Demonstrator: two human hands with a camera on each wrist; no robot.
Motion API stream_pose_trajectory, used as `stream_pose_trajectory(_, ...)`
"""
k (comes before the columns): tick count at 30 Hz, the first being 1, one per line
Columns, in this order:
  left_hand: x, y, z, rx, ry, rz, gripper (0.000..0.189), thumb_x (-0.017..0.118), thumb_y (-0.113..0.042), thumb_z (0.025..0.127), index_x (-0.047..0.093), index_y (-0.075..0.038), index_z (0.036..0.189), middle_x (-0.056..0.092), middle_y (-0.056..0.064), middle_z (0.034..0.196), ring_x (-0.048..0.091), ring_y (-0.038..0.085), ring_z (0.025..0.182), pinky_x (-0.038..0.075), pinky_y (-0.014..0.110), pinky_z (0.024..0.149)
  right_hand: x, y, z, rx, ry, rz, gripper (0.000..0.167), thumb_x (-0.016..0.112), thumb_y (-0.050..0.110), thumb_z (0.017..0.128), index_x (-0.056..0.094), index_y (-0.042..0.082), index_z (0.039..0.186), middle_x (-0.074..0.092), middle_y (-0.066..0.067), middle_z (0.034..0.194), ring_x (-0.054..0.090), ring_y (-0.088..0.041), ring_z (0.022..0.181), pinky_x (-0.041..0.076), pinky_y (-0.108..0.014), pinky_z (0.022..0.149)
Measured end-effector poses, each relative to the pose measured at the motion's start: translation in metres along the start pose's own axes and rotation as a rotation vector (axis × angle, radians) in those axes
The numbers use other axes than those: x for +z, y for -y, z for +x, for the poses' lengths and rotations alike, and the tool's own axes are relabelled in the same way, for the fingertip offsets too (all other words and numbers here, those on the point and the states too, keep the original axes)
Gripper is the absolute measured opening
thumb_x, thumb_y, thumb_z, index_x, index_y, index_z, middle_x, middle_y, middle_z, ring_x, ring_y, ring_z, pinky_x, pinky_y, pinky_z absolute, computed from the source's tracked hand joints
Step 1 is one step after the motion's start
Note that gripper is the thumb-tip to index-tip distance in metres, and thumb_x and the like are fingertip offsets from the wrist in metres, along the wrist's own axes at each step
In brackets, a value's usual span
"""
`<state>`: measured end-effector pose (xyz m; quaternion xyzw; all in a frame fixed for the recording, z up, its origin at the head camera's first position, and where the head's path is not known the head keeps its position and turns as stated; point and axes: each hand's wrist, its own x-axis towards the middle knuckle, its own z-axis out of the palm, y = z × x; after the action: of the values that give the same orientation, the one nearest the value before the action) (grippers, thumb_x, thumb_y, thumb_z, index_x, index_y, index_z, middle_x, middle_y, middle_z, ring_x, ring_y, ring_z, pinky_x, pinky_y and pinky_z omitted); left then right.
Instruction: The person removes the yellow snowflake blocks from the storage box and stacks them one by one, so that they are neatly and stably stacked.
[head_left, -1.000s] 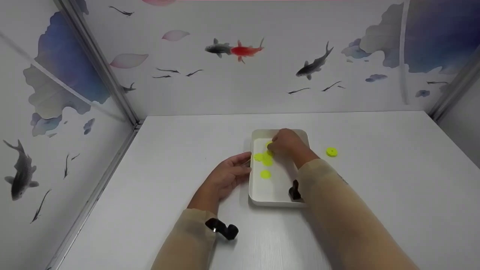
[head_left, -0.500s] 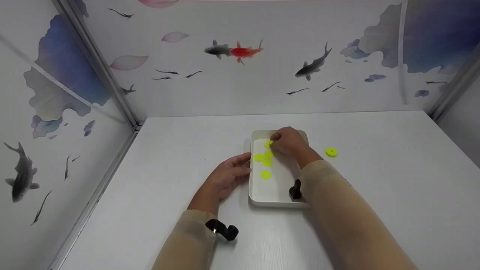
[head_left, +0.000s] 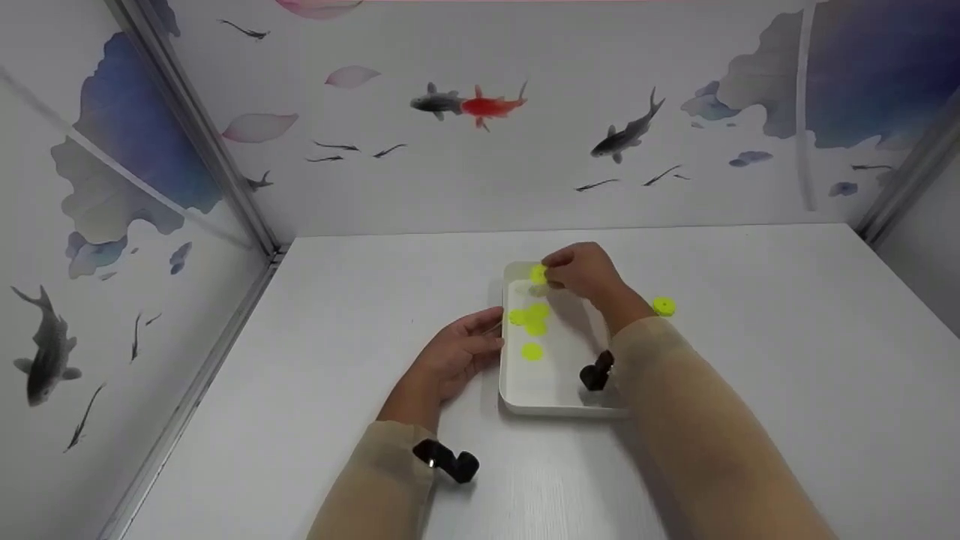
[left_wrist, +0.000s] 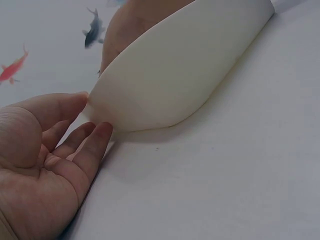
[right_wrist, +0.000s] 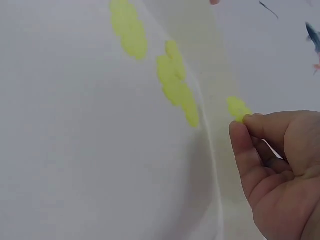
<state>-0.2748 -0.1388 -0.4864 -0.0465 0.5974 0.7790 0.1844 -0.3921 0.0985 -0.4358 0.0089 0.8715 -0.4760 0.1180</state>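
And the right hand [head_left: 589, 271] is pinching a yellow disc [head_left: 538, 274] above the far end of the tray [head_left: 551, 382], while the left hand [head_left: 459, 354], fingers loosely parted, is touching its left side.

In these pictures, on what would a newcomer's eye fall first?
Probably on the bright yellow piece pinched in the right hand, above the far end of the pale tray. Other yellow pieces lie in the tray, and a round yellow item on the table to its right. The red fish on the back wall also stands out.

Smooth, matt, plastic-looking tray [head_left: 551, 381]
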Motion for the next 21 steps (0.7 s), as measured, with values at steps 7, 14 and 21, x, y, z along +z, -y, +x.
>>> stream_pose_trajectory(7, -0.001, 0.000, 0.000, 0.002, -0.012, 0.013, 0.064, 0.075, 0.002, 0.094, 0.059, -0.014, 0.153, 0.058, 0.005, 0.161, 0.058, 0.022, 0.147, 0.052, 0.036, 0.116, -0.027, 0.008, -0.017, -0.020, -0.016, 0.196, 0.034, 0.073, 0.019, 0.103, 0.072, 0.008, 0.135, 0.069, -0.014, 0.139, 0.074, -0.018, 0.113, 0.061, -0.033, 0.104)
stream_pose_trajectory(14, -0.002, 0.001, 0.001, -0.007, -0.029, 0.016, 0.064, 0.076, 0.002, 0.093, 0.060, -0.015, 0.153, 0.060, 0.004, 0.158, 0.060, 0.020, 0.144, 0.053, 0.035, 0.114, -0.058, -0.008, -0.038, 0.003, -0.058, 0.309, 0.038, 0.075, 0.020, 0.101, 0.070, 0.007, 0.137, 0.065, -0.015, 0.144, 0.074, -0.016, 0.112, 0.062, -0.027, 0.100)
stream_pose_trajectory(21, 0.000, 0.001, 0.001, -0.008, -0.019, 0.015, 0.064, 0.076, 0.001, 0.094, 0.059, -0.015, 0.153, 0.059, 0.002, 0.159, 0.058, 0.020, 0.147, 0.052, 0.036, 0.117, -0.083, -0.035, -0.057, 0.004, -0.111, 0.356, 0.044, 0.072, 0.025, 0.104, 0.065, 0.008, 0.144, 0.061, -0.013, 0.149, 0.073, -0.015, 0.118, 0.061, -0.020, 0.097)
